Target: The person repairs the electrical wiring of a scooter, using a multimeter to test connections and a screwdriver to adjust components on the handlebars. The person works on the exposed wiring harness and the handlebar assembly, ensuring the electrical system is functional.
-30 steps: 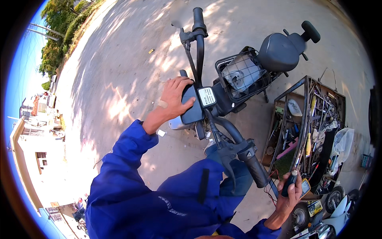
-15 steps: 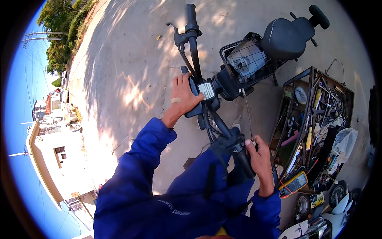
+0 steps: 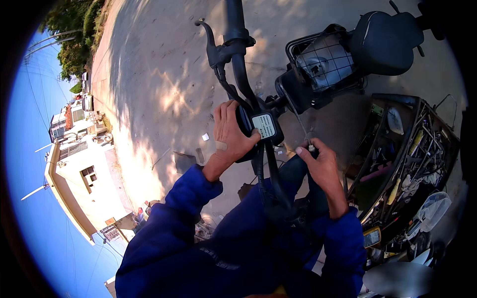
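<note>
My left hand (image 3: pixel 232 130), with a plaster near the wrist, is wrapped round the dark display housing (image 3: pixel 277 133) at the middle of an electric bike's handlebar (image 3: pixel 240 74). Its thumb rests beside a white printed label (image 3: pixel 264 125). My right hand (image 3: pixel 320 161) is closed on a long thin screwdriver (image 3: pixel 299 120), its handle mostly hidden in the fingers. The metal shaft slants up and left, and its tip lies by the dark frame behind the handlebar. A brake lever (image 3: pixel 210 42) juts from the far grip.
A wire basket (image 3: pixel 325 64) and black seat (image 3: pixel 382 43) are beyond the handlebar. At right stands an open metal toolbox (image 3: pixel 415 149) crammed with tools, with a yellow meter (image 3: pixel 371 237) near it. A pale building (image 3: pixel 87 176) is at far left.
My right hand has moved up and forward with the screwdriver, bringing its tip to the frame behind the handlebar. My left hand stays on the display housing. The view has shifted and the handlebar has turned.
</note>
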Tool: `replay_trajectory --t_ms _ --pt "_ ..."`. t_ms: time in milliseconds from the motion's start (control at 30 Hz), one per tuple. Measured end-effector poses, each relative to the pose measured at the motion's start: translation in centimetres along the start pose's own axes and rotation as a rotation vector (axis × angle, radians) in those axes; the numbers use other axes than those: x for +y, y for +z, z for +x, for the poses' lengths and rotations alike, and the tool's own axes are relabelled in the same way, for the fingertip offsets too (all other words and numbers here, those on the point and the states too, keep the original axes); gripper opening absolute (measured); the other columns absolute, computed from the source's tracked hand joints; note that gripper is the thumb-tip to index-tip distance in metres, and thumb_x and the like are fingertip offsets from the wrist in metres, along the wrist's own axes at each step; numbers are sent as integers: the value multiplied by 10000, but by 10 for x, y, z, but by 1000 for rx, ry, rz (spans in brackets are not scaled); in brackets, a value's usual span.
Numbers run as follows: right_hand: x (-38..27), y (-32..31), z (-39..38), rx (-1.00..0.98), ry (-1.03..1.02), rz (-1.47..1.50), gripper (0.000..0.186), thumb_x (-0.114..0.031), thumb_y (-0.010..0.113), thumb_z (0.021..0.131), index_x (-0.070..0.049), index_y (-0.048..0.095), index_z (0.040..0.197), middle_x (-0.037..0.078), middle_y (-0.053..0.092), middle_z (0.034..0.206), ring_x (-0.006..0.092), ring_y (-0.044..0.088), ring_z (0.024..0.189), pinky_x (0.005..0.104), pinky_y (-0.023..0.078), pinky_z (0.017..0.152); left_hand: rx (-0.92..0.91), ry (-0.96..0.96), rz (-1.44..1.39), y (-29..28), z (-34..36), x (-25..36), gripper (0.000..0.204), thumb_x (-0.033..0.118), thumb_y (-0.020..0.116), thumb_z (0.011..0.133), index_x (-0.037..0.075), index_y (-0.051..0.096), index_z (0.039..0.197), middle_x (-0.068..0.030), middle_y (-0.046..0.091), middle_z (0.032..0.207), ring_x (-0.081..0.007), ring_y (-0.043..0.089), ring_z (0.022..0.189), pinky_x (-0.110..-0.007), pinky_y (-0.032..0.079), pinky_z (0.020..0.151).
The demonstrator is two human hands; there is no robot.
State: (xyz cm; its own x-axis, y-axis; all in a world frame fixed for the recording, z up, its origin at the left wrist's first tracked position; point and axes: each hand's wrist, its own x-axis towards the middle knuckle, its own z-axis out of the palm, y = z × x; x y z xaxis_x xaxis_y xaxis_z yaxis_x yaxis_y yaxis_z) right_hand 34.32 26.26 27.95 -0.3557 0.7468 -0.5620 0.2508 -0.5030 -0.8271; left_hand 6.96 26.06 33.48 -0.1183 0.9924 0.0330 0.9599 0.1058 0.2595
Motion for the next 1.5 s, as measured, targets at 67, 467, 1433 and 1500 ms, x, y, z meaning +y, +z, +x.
replay_trajectory --t_ms 67,467,1433,1500 --pt "2 22 29 18 -54 104 403 -281 835 911 18 724 1157 132 733 930 196 703 853 359 555 798 0 10 -15 2 4 0 801 188 815 640 -29 512 1348 -199 538 1297 -407 490 1226 -480 461 1046" --pt "-20 59 102 -253 90 225 636 -254 940 797 12 643 1293 85 707 1064 178 688 944 341 571 844 -96 -95 -5 2 5 -4 778 212 837 648 -8 542 1333 -208 544 1282 -424 493 1230 -507 452 1014" --pt "10 50 137 -423 -329 124 665 -277 954 750 -17 632 1271 116 612 1142 240 675 1019 384 584 768 -138 -47 -11 3 6 -11 874 377 840 752 -69 481 1412 -249 494 1345 -395 512 1253 -503 448 1030" --pt "6 45 141 -460 -307 108 702 -288 958 750 -16 623 1303 126 602 1168 250 684 1035 389 601 770 -165 -141 -23 1 2 -10 883 363 835 723 -23 508 1446 -251 508 1424 -439 500 1307 -540 414 1097"
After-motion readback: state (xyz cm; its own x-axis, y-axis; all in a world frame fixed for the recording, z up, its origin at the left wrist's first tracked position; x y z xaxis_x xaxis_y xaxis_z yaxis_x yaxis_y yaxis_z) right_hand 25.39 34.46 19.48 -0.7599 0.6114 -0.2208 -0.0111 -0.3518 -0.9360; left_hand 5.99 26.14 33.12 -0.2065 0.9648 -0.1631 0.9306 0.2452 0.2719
